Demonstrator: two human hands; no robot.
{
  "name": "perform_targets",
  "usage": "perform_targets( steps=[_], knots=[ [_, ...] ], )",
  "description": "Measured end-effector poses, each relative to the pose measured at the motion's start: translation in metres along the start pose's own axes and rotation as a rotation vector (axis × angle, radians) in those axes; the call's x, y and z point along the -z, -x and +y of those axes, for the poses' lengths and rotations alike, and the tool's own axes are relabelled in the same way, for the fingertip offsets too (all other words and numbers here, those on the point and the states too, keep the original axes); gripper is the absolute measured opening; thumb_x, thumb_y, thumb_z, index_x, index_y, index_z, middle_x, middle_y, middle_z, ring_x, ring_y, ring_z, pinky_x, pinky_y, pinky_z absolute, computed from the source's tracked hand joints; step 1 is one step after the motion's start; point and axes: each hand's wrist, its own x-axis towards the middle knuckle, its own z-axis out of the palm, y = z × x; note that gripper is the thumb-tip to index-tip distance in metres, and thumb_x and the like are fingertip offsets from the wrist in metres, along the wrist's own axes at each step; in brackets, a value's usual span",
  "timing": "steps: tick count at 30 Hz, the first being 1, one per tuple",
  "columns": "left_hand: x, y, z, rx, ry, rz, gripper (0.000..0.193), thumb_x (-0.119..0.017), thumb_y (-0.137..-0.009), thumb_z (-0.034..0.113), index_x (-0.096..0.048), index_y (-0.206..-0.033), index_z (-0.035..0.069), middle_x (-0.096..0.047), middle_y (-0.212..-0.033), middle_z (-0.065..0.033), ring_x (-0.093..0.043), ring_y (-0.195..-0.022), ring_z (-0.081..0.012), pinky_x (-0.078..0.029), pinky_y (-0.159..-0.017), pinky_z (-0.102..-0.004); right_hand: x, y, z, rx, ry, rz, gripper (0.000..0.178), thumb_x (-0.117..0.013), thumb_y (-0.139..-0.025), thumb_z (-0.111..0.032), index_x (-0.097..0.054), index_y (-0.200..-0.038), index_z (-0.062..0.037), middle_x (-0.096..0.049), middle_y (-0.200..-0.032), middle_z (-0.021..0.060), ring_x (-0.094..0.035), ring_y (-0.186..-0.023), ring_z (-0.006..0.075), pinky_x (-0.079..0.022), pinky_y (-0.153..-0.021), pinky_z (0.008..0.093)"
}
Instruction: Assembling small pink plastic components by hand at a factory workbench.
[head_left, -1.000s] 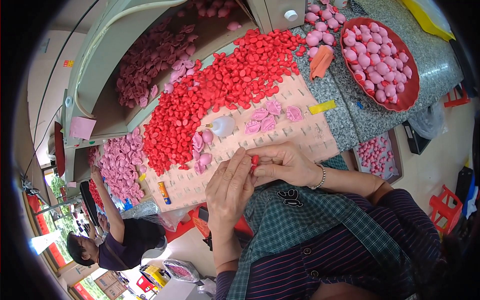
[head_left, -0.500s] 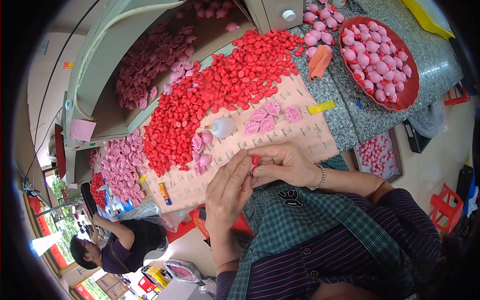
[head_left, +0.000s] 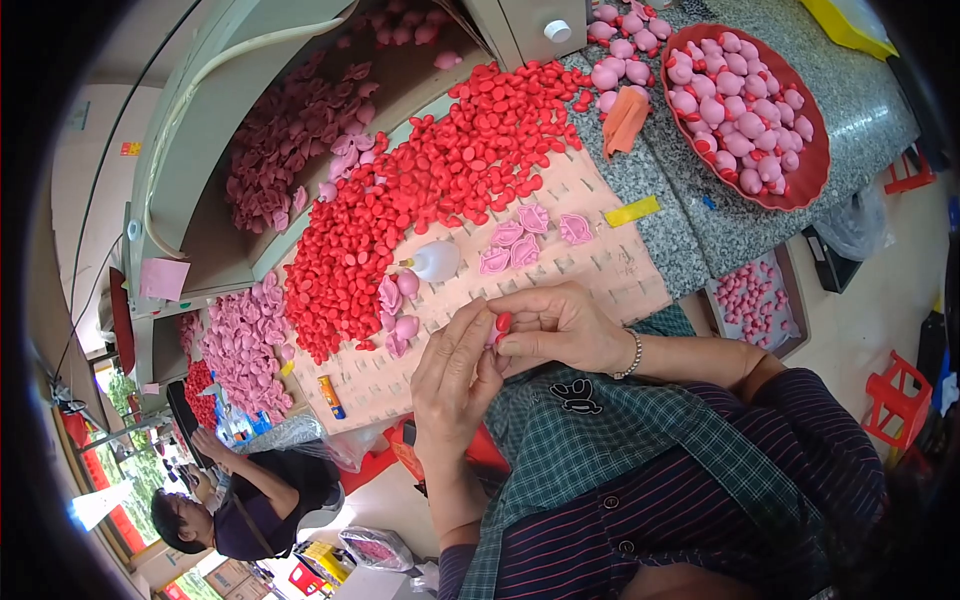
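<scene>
While clamped between the fingertips of left hand [head_left: 452, 380] and right hand [head_left: 565, 330], red piece [head_left: 503, 322] in view between pink mat [head_left: 600, 268] and checked apron [head_left: 600, 430]. Hands close together; a bit of pink just under the red, mostly hidden by fingers, shape impossible to tell. Beaded bracelet [head_left: 631, 355] at right wrist. On the mat ahead: white bottle [head_left: 436, 261] lying tilted, five loose roses [head_left: 533, 217] to its right, two more with round pink parts just beside it. Beyond, broad red heap [head_left: 430, 160] across the mat's far side. Orange tube [head_left: 331, 397] at the left edge; farther left, rose heap [head_left: 245, 340]. On speckled counter [head_left: 690, 205] to the right: red bowl [head_left: 818, 165] full of pink balls [head_left: 750, 125] with red bits, orange cloth [head_left: 625, 120] near it. Yellow strip [head_left: 632, 211] across the mat's right edge. Below the counter, box of small pink pieces [head_left: 750, 305]. Co-worker [head_left: 255, 520] at lower left, well apart.
</scene>
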Motion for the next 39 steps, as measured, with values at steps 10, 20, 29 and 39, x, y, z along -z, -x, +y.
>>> perform_targets(
  steps=[10, 20, 29, 39],
  knots=[
    [-0.002, 0.000, -0.005, -0.004, 0.045, 0.036, 0.040, -0.067, -0.078, -0.006, -0.061, -0.117, -0.002, -0.066, -0.116, -0.0217, -0.068, -0.091, -0.0303, -0.056, -0.078, -0.0367, 0.000, -0.001, -0.006, -0.127, -0.117, 0.023, 0.039, -0.054, -0.098, -0.004, -0.047, -0.135, 0.0052, -0.066, -0.108, 0.0132, -0.070, -0.092, 0.0198, -0.060, -0.084, 0.0344],
    [-0.006, -0.002, 0.001, 0.023, 0.072, 0.048, 0.048, -0.068, -0.072, -0.007, -0.060, -0.118, -0.001, -0.063, -0.123, -0.0239, -0.065, -0.110, -0.0357, -0.052, -0.093, -0.0412, -0.007, 0.000, -0.014, -0.145, -0.115, 0.063, 0.039, -0.057, -0.097, -0.008, -0.048, -0.134, 0.0010, -0.066, -0.107, 0.0088, -0.067, -0.094, 0.0153, -0.062, -0.079, 0.0332],
    [-0.017, -0.003, -0.004, -0.068, -0.016, 0.209, 0.049, -0.073, -0.068, -0.008, -0.062, -0.115, 0.002, -0.068, -0.114, -0.0204, -0.070, -0.089, -0.0307, -0.056, -0.077, -0.0348, -0.010, 0.001, -0.013, -0.114, -0.164, 0.047, 0.041, -0.055, -0.097, -0.001, -0.045, -0.137, 0.0027, -0.064, -0.115, 0.0126, -0.065, -0.103, 0.0159, -0.058, -0.088, 0.0316],
    [-0.011, -0.005, -0.007, -0.130, -0.072, 0.182, 0.048, -0.076, -0.066, -0.005, -0.063, -0.112, 0.003, -0.071, -0.108, -0.0159, -0.068, -0.077, -0.0264, -0.053, -0.072, -0.0342, -0.010, 0.002, -0.011, -0.132, -0.102, 0.060, 0.041, -0.056, -0.096, 0.000, -0.045, -0.135, 0.0036, -0.065, -0.111, 0.0114, -0.065, -0.100, 0.0145, -0.058, -0.088, 0.0313]
  ],
)
